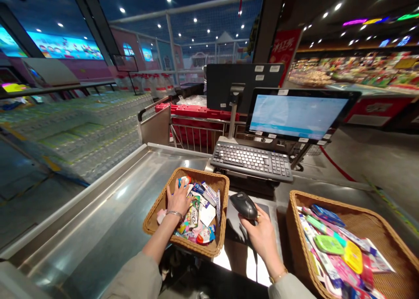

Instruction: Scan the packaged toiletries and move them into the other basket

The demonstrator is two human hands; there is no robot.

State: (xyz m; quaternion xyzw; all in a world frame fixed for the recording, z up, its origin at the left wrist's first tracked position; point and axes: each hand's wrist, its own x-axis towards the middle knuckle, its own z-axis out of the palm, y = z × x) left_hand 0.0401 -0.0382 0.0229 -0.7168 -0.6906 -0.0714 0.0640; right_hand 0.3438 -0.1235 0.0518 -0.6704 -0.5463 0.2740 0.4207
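My left hand [179, 199] reaches into a brown wicker basket [156, 203], palm down with its fingers apart over small packages. Its fingertips are next to a red, white and blue package [185, 180]. A green and white Dove packet [194, 212] lies beside the thumb, among white cards and colourful wrappers. My right hand [262, 235] is closed around a black handheld barcode scanner [244, 205], just right of the basket. The scanner's head points up and left, and its cord hangs below the hand. Most of the handle is hidden by my fingers.
Behind the scanner are a keyboard [252, 158], a lit monitor [299, 115] and a second screen's dark back [242, 83]. A second wicker basket [376, 218] with colourful packets stands at right. A metal counter [108, 216] with a raised edge extends left; a cart [196, 133] stands behind.
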